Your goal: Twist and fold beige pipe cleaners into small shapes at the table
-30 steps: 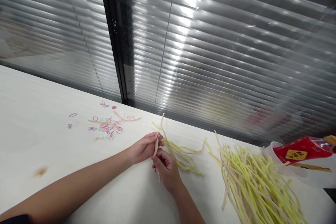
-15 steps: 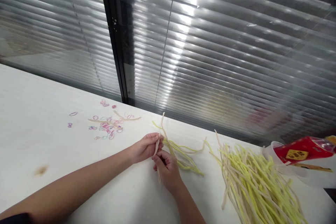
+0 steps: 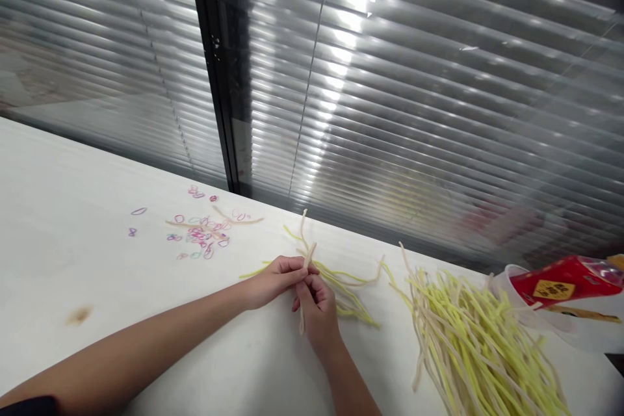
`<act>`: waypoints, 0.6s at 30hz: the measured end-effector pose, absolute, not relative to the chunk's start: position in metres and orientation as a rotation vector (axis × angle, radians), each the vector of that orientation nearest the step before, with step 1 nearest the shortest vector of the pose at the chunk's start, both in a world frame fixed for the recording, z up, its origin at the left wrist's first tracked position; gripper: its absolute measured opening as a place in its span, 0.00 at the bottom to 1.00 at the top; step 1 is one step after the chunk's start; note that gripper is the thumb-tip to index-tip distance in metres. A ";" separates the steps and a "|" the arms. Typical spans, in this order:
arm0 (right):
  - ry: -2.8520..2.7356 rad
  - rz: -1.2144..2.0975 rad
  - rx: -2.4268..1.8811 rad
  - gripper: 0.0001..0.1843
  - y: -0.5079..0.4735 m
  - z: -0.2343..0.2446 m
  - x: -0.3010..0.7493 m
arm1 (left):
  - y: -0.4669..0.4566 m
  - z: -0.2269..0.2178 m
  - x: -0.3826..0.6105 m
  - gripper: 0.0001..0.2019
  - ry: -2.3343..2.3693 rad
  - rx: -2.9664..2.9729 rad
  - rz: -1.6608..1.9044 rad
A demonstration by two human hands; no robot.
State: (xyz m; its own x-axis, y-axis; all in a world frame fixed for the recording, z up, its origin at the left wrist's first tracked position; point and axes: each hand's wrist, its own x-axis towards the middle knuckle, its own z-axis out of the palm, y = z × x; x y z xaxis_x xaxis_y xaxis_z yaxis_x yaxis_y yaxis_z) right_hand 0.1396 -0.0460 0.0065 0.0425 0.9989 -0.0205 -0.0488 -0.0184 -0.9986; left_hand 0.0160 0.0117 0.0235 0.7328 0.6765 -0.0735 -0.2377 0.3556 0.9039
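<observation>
Pinched between thumb and fingers of both left hand (image 3: 279, 281) and right hand (image 3: 320, 307), close together above the middle of the table (image 3: 219, 357): one beige strand (image 3: 309, 257), with upper tip and lower end free. Just behind, partly screened by the hands: loose yellow and beige strands (image 3: 348, 277). At the right, down toward the near edge: big tangled heap (image 3: 480, 344) of the same two colours. Beyond it, by the far edge: clear plastic cup (image 3: 502, 284) and tilted red packet (image 3: 570, 278); in or behind the cup, cannot tell. To the left, near the far edge: scattered thin loops (image 3: 197, 234), pink, purple, teal, among two beige lengths (image 3: 250, 222). Cord-like, matte, slightly wavy, yellow and beige alike; glossy on the packet. Underneath: smooth white, with brown stain (image 3: 78, 315) at left. Along the far edge: black upright frame (image 3: 216, 71), grey slatted blinds (image 3: 414, 110), bright reflections.
</observation>
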 end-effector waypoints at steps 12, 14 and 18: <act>-1.163 1.227 -1.207 0.15 -0.046 0.008 0.139 | 0.009 0.021 0.018 0.15 0.611 1.171 0.729; -1.154 1.244 -1.198 0.15 -0.046 0.009 0.139 | 0.008 0.023 0.017 0.16 0.627 1.195 0.736; -1.127 1.347 -1.143 0.13 -0.047 0.013 0.139 | 0.007 0.022 0.017 0.16 0.685 1.178 0.767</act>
